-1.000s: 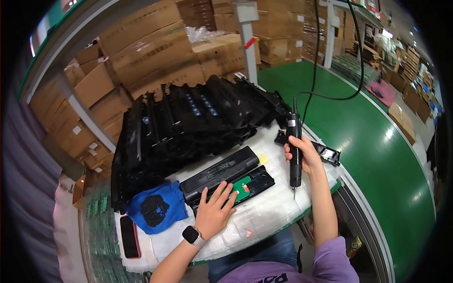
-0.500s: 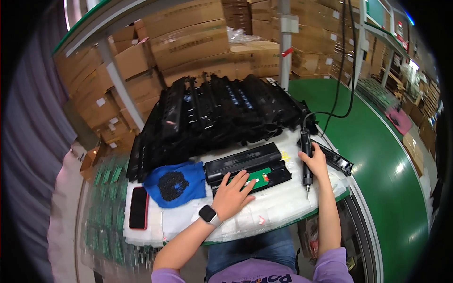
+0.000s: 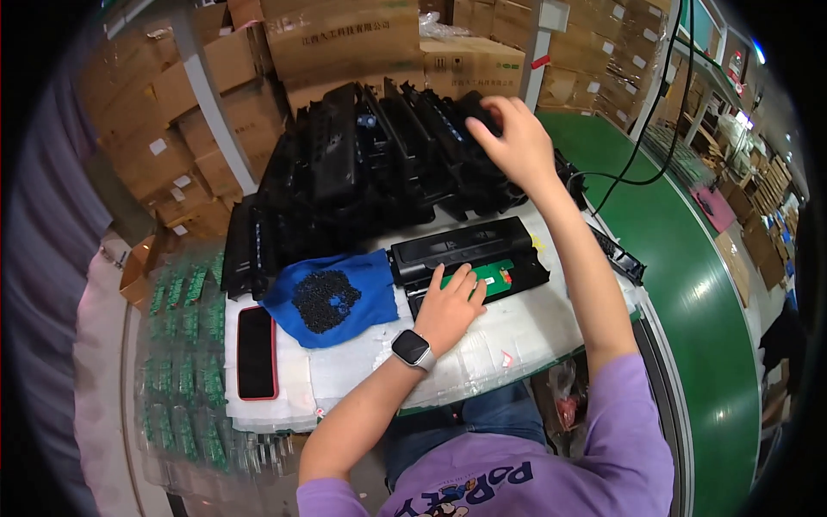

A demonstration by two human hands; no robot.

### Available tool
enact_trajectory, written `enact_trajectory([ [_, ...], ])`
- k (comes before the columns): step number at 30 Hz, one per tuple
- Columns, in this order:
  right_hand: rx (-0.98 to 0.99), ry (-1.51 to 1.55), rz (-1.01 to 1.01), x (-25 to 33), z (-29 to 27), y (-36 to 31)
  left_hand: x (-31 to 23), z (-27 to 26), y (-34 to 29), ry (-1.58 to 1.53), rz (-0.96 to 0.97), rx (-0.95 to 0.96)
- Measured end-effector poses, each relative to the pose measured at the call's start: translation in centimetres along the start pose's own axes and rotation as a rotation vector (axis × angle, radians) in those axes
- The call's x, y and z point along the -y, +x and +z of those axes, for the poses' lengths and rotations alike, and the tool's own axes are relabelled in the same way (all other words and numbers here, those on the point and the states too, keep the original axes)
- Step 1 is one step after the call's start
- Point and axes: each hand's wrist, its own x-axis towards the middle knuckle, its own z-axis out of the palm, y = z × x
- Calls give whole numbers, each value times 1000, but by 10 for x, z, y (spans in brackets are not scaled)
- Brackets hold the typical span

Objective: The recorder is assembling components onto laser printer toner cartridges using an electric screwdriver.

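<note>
My left hand (image 3: 451, 308) lies with fingers spread on a green circuit board (image 3: 494, 281). The board sits in a long black plastic housing (image 3: 465, 245) on the white-covered table. My right hand (image 3: 519, 145) is raised at the right end of a pile of similar black plastic parts (image 3: 336, 164). Its thumb and fingers are apart, and I see nothing held in it. Left of the housing, a blue cloth (image 3: 372, 297) carries a heap of small black pieces (image 3: 324, 300), too small to name. The electric screwdriver does not show; my right forearm covers part of the table there.
A phone (image 3: 257, 353) with a red edge lies at the table's left. Clear trays with green boards (image 3: 185, 370) stand beyond that edge. A black cable (image 3: 648, 179) hangs at the right, near another black part (image 3: 622, 257). Cardboard boxes (image 3: 345, 43) are stacked behind.
My right hand has let go of the electric screwdriver and moved up and forward to the black pile. My left hand stays on the circuit board. The view has shifted.
</note>
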Motion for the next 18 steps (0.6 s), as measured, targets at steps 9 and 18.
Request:
enact_trajectory([
  [9,690,-9,222,-18,77,55,6,0,-15,-46,8,-29],
  [18,472,25,330,-37,60,61,1,-24,-14,-100,6,-233],
])
